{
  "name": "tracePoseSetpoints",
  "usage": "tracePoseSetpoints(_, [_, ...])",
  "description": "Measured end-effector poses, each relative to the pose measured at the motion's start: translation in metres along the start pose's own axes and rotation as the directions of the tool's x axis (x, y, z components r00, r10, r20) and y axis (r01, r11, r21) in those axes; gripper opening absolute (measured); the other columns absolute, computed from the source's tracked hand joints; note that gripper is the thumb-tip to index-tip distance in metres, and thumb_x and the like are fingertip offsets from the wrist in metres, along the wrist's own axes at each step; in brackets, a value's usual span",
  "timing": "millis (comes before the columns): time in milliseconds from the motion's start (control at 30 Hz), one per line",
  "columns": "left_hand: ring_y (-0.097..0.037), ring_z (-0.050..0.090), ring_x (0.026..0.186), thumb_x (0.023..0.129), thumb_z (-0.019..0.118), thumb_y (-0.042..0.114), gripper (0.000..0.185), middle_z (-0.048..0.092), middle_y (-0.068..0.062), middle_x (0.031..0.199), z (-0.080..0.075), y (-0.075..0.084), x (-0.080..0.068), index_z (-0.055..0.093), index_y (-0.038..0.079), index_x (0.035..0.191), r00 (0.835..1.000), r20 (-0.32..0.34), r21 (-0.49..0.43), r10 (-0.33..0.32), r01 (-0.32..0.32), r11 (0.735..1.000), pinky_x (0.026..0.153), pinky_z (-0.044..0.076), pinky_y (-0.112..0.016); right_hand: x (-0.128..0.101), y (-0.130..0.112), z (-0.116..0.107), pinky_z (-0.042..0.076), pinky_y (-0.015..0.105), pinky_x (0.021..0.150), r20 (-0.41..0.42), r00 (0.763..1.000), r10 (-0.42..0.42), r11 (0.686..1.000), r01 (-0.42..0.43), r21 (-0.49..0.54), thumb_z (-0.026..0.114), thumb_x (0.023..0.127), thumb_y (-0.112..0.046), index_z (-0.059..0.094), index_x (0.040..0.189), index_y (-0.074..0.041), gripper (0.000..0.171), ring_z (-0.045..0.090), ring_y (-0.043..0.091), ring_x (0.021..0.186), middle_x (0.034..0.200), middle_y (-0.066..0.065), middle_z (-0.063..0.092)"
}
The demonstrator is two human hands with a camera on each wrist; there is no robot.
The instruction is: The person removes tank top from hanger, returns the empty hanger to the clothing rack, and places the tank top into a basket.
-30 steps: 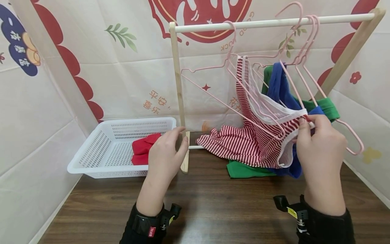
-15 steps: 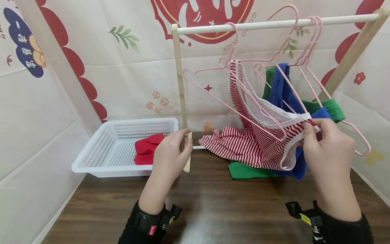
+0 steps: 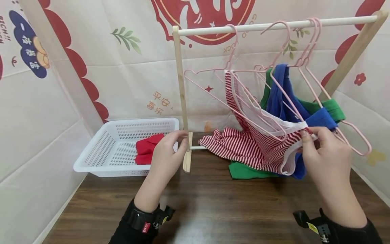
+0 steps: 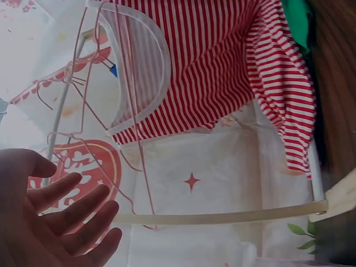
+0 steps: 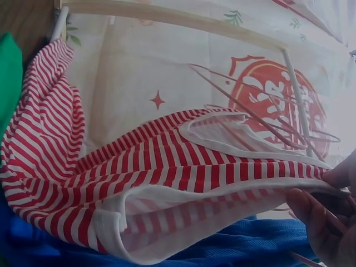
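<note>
A red-and-white striped sleeveless top (image 3: pixel 254 142) with white trim hangs on a pink hanger (image 3: pixel 281 81), its lower part spread on the table. My right hand (image 3: pixel 329 156) pinches the top's right shoulder strap; in the right wrist view the thumb and fingers (image 5: pixel 303 208) hold the trim, with pink wire beside them. That hanger's hook crosses the white rail (image 3: pixel 210 31); I cannot tell whether it rests on it. My left hand (image 3: pixel 169 152) is by the rack's left post, and in the left wrist view its fingers (image 4: pixel 83 208) are loosely spread with nothing in them.
A white perforated basket (image 3: pixel 100 149) with a red cloth (image 3: pixel 147 149) stands left of the rack. Blue (image 3: pixel 281 91) and green (image 3: pixel 336 108) garments hang behind the striped top. A bare pink hanger (image 3: pixel 210 71) hangs at the rail's left. The brown table (image 3: pixel 213 203) lies in front.
The striped top's hanger has come down and left, its hook dropping from above the rail to rail height. The right hand has lowered a little with the strap. The left hand stays near the post.
</note>
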State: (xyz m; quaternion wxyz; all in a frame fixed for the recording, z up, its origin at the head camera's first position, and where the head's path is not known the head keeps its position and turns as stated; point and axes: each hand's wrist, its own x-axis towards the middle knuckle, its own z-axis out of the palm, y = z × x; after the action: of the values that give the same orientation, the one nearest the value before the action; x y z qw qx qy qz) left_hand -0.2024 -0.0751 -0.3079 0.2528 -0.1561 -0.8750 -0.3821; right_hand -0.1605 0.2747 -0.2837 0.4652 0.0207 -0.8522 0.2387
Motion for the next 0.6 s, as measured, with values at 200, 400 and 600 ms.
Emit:
tracePoseSetpoints(200, [-0.014, 0.061, 0.101, 0.095, 0.059, 0.02, 0.021, 0.066, 0.003, 0.109, -0.001, -0.008, -0.002, 0.068, 0.016, 0.113, 0.997, 0.041, -0.104, -0.067, 0.071, 0.992, 0.09, 0.05, -0.036, -0.003, 0.004, 0.004, 0.029, -0.001, 0.053, 0.011, 1.0, -0.019, 0.999, 0.018, 0.036, 0.067, 0.09, -0.008, 0.066, 0.097, 0.012, 0.021, 0.031, -0.03, 0.064, 0.072, 0.026, 0.065])
tracePoseSetpoints(400, [-0.015, 0.063, 0.099, 0.095, 0.058, 0.019, 0.021, 0.066, 0.001, 0.109, -0.001, -0.013, -0.001, 0.068, 0.013, 0.113, 0.994, 0.091, -0.175, -0.067, 0.082, 0.981, 0.089, 0.051, -0.038, -0.006, 0.005, 0.007, 0.033, 0.001, 0.051, 0.084, 0.995, 0.056, 0.996, -0.062, 0.061, 0.064, 0.094, -0.01, 0.066, 0.099, 0.01, 0.02, 0.037, -0.026, 0.059, 0.076, 0.025, 0.066])
tracePoseSetpoints(600, [-0.014, 0.063, 0.099, 0.096, 0.059, 0.019, 0.02, 0.068, 0.002, 0.108, -0.002, -0.019, -0.001, 0.066, 0.015, 0.114, 0.987, 0.108, -0.245, -0.118, 0.142, 0.959, 0.088, 0.052, -0.038, -0.007, 0.01, 0.013, 0.038, 0.006, 0.047, 0.169, 0.981, 0.097, 0.987, -0.117, 0.114, 0.062, 0.096, -0.013, 0.066, 0.096, 0.008, 0.021, 0.045, -0.02, 0.053, 0.073, 0.022, 0.066])
